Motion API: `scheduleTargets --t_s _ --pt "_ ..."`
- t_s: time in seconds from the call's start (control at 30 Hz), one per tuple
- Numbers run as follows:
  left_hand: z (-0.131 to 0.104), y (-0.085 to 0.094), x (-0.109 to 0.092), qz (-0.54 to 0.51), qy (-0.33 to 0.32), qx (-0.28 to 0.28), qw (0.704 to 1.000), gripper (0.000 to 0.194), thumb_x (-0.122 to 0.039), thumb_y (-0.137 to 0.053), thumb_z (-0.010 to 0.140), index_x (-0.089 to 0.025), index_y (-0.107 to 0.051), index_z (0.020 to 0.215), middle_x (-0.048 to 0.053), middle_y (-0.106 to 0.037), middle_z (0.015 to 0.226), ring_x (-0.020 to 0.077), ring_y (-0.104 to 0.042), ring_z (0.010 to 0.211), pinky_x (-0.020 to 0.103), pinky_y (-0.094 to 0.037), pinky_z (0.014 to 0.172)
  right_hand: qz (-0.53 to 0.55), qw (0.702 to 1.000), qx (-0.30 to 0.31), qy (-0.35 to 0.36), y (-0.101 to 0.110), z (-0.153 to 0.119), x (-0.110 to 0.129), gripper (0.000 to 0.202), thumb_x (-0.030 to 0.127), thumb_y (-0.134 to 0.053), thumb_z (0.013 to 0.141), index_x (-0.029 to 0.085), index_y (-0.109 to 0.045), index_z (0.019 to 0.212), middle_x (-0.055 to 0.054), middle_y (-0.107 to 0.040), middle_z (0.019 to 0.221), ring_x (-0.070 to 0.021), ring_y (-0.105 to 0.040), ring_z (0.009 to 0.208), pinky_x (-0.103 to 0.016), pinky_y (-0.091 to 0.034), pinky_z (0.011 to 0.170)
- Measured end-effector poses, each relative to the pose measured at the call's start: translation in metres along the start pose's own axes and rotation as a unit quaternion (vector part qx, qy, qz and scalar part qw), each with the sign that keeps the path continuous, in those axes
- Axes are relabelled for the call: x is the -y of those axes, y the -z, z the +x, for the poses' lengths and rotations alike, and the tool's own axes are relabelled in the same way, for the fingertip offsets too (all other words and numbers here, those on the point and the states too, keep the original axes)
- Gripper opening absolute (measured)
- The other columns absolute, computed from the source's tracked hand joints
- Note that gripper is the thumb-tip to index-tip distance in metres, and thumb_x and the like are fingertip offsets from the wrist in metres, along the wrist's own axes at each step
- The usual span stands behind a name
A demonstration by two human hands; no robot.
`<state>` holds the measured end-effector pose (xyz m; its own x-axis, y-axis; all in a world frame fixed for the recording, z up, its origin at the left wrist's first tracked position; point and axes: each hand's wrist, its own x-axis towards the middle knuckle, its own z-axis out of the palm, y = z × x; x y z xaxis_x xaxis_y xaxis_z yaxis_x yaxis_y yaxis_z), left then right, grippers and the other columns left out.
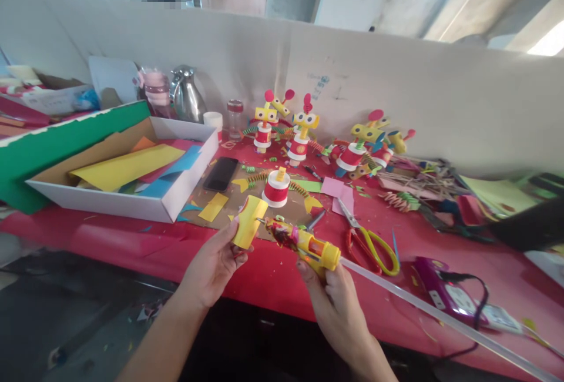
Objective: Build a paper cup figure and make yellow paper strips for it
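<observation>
Between the thumb and fingers of my left hand [220, 258] is a yellow paper tube [249, 222], held up over the front of the table. My right hand [335, 300] is wrapped round the handle of a yellow hot glue gun [315, 248]. A long clear glue stick [423, 301] runs out of its back to the lower right. The gun's metal nozzle is at the tube's right side; whether it touches, I cannot tell. Just behind stands a red and white paper-cup body [277, 188] with coiled paper arms and a yellow tab on top.
Scissors [368, 247] lie right of the glue gun, near a purple power strip [449, 294]. A white box [176, 194] of coloured paper stands left, beside a black phone [221, 174]. Several finished paper figures [299, 147] line the wall, near a steel jug [188, 97].
</observation>
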<state>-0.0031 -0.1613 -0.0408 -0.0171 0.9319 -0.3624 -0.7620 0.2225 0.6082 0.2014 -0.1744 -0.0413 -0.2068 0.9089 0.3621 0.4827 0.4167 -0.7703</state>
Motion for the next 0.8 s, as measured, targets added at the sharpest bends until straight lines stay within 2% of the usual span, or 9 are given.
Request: scheduleTargets --t_s 0.1,0.23,0.33,0.53,0.63,0.8 --pt "0.0002 0.0016 0.0005 0.003 -0.004 0.004 1.000 0.033 -0.023 -0.071 0.083 -0.022 -0.066 0.115 0.002 -0.068 0.086 0.0095 -0.061 0.062 0.020 -0.051 0.054 0.004 1.000 0.010 0.003 -0.0017 0.0006 -0.0002 0.016 0.031 -0.047 0.097 0.020 -0.059 0.096 -0.003 -0.063 0.074 -0.0162 -0.057 0.063 -0.026 -0.047 0.061" --pt "0.0033 0.0057 0.0008 0.013 -0.003 -0.010 1.000 0.022 -0.026 -0.070 0.084 -0.018 -0.069 0.104 0.002 -0.068 0.085 0.0094 -0.060 0.061 0.020 -0.050 0.053 -0.029 0.999 0.004 0.016 -0.0017 0.0021 0.0004 0.020 0.031 -0.048 0.096 0.021 -0.058 0.083 -0.001 -0.056 0.065 -0.0157 -0.052 0.057 -0.026 -0.043 0.055" --pt "0.0057 0.0078 0.0008 0.012 0.004 -0.028 1.000 0.015 -0.023 -0.066 0.086 -0.017 -0.069 0.099 0.003 -0.069 0.082 0.0113 -0.063 0.063 0.021 -0.051 0.053 -0.041 0.999 -0.001 0.018 -0.0012 0.0036 0.0019 0.022 0.033 -0.047 0.097 0.022 -0.059 0.082 -0.001 -0.053 0.063 -0.0163 -0.050 0.055 -0.027 -0.042 0.055" --pt "0.0071 0.0074 0.0000 0.017 0.002 -0.036 0.999 0.019 -0.021 -0.063 0.089 -0.018 -0.068 0.107 0.003 -0.070 0.087 0.0102 -0.063 0.063 0.020 -0.052 0.053 -0.054 0.998 0.006 0.018 -0.0025 0.0072 0.0027 0.021 0.033 -0.047 0.095 0.020 -0.062 0.091 -0.003 -0.059 0.066 -0.0189 -0.054 0.058 -0.029 -0.044 0.055" --pt "0.0077 0.0077 0.0004 0.018 0.007 -0.041 0.999 0.024 -0.020 -0.065 0.087 -0.019 -0.066 0.111 0.003 -0.070 0.088 0.0113 -0.065 0.065 0.020 -0.053 0.054 -0.055 0.998 -0.006 0.019 -0.0026 0.0087 0.0023 0.022 0.032 -0.046 0.095 0.019 -0.063 0.090 -0.005 -0.061 0.069 -0.0205 -0.058 0.063 -0.029 -0.045 0.057" --pt "0.0086 0.0083 0.0008 0.023 0.002 -0.049 0.999 0.025 -0.021 -0.065 0.088 -0.020 -0.066 0.113 0.003 -0.071 0.091 0.0108 -0.065 0.067 0.020 -0.054 0.056 -0.060 0.998 0.011 0.016 -0.0006 0.0075 0.0025 0.020 0.031 -0.050 0.093 0.020 -0.066 0.090 -0.006 -0.063 0.071 -0.0217 -0.059 0.065 -0.029 -0.045 0.057"
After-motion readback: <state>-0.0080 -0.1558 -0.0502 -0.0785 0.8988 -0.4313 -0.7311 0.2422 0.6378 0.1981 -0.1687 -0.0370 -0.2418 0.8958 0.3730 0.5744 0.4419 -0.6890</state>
